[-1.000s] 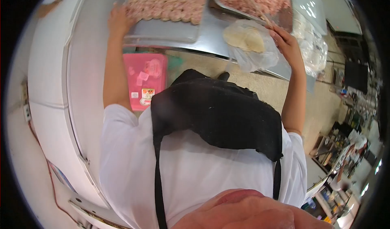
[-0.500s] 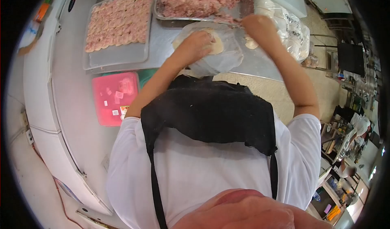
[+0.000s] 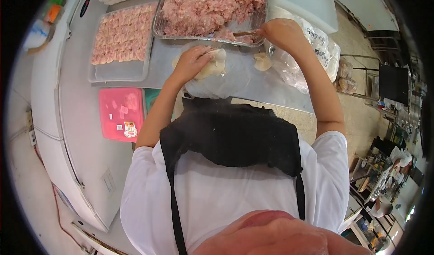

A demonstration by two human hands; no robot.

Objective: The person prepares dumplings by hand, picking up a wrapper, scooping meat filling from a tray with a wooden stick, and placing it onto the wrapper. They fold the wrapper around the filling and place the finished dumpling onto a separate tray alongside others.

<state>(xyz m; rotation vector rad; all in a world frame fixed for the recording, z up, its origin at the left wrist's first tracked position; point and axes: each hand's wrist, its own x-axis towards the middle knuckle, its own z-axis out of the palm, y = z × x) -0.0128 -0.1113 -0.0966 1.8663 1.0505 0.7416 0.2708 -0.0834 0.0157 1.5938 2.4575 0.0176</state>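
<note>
My left hand is closed on the edge of a pale, round dough wrapper above a clear plastic bag. More dough shows partly under the hand. My right hand grips a thin flat stick, its tip in the minced meat at the near right corner of a metal tray. A large mound of pink minced meat fills most of that tray. A small loose piece of dough lies on the metal table below my right wrist.
On the left, a plastic tray holds rows of filled dumplings. Plastic-wrapped packs and a translucent container stand on the right. A pink lidded box sits below the table's left edge, beside a white refrigerator.
My right hand has come left and down to the tray's near corner, with the stick now in the meat. My left hand has shifted left with the wrapper. The camera view has moved slightly.
</note>
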